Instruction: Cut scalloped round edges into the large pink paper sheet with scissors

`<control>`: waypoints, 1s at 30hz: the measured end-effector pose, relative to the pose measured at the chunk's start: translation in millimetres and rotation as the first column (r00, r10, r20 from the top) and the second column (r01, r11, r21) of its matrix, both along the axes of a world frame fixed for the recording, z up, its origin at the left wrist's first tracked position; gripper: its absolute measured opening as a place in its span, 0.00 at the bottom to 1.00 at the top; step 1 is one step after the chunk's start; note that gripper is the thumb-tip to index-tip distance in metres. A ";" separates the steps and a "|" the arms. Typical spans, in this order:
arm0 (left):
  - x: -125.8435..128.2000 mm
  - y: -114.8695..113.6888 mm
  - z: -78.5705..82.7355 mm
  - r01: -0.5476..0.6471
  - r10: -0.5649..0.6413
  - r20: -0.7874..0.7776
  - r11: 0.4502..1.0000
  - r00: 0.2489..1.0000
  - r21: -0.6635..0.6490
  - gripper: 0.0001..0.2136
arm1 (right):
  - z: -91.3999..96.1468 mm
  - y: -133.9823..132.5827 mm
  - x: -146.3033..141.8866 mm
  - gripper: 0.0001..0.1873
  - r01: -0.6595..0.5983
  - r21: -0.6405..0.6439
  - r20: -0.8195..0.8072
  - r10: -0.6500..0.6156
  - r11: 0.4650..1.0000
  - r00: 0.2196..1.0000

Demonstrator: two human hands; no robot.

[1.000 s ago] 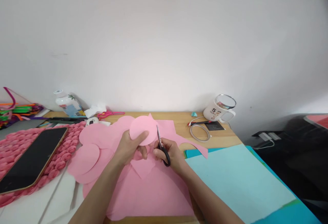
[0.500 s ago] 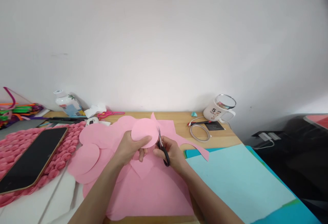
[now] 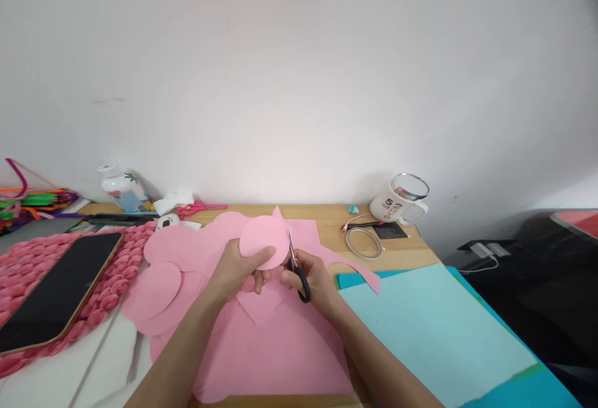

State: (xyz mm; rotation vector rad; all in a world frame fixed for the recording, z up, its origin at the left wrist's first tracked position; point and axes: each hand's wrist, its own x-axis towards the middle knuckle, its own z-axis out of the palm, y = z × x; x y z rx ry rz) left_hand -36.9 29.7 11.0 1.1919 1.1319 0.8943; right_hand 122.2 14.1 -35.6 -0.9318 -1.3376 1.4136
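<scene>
Between thumb and fingers, my left hand [image 3: 240,268] grips a round piece of pink paper [image 3: 264,237] by its lower left edge. My right hand [image 3: 314,277] holds scissors [image 3: 299,280] by their black handles. The narrow metal blades point up along the circle's right edge; whether they touch it I cannot tell. Beneath both hands lie pink sheets [image 3: 284,358]. Several overlapping pink paper circles [image 3: 156,286] spread out to the left, and a curved pink offcut [image 3: 359,270] reaches to the right.
On the left, a phone [image 3: 60,289] rests on a pink braided mat [image 3: 109,299]. A white bottle [image 3: 124,187] and pink scissors [image 3: 199,208] stand or lie near the wall. At right are a mug [image 3: 395,199], a coiled cable [image 3: 363,243] and light blue sheets [image 3: 434,327].
Almost nothing differs. Both hands, the pink circle and the scissors keep nearly the same place; the view has shifted very slightly.
</scene>
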 end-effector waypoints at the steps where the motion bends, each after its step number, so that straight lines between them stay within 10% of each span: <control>1: -0.2 0.1 -0.1 0.000 0.000 0.007 1.000 1.000 -0.001 0.09 | -0.6 0.2 0.0 0.16 0.000 -0.006 -0.002 0.000 1.000 1.000; 30: -1.4 0.6 0.9 -0.016 0.014 0.036 0.999 0.999 0.039 0.12 | 3.0 -2.2 -0.5 0.12 0.006 -0.071 0.001 -0.006 0.997 1.000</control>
